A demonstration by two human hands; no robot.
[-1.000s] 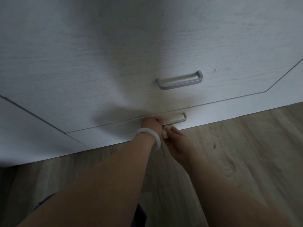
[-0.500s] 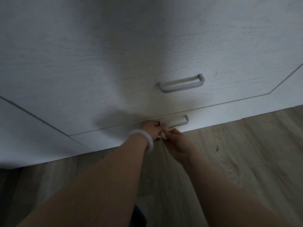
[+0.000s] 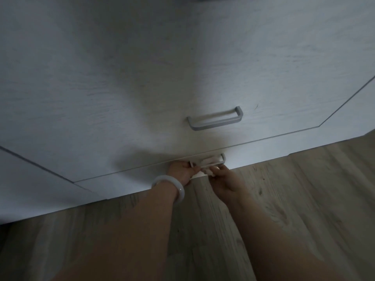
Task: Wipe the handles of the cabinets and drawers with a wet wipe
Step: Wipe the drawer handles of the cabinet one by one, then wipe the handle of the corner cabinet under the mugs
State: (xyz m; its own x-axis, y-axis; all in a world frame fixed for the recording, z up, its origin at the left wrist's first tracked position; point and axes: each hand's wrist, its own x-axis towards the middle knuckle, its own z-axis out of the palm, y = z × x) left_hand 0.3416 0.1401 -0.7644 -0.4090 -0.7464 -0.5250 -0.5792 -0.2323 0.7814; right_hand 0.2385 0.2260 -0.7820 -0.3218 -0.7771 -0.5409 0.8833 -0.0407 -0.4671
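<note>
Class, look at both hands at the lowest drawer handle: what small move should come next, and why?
Probably slide the wet wipe rightward along the lower handle. The wipe is bunched over the bar's middle, pinched by the right hand, while the left hand sits at the bar's left end. The right end looks bare. The upper handle has no hand on it.

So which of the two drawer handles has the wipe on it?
The lower handle, just above the floor: the white wipe is draped over it, with both hands there. The upper handle is bare.
</note>
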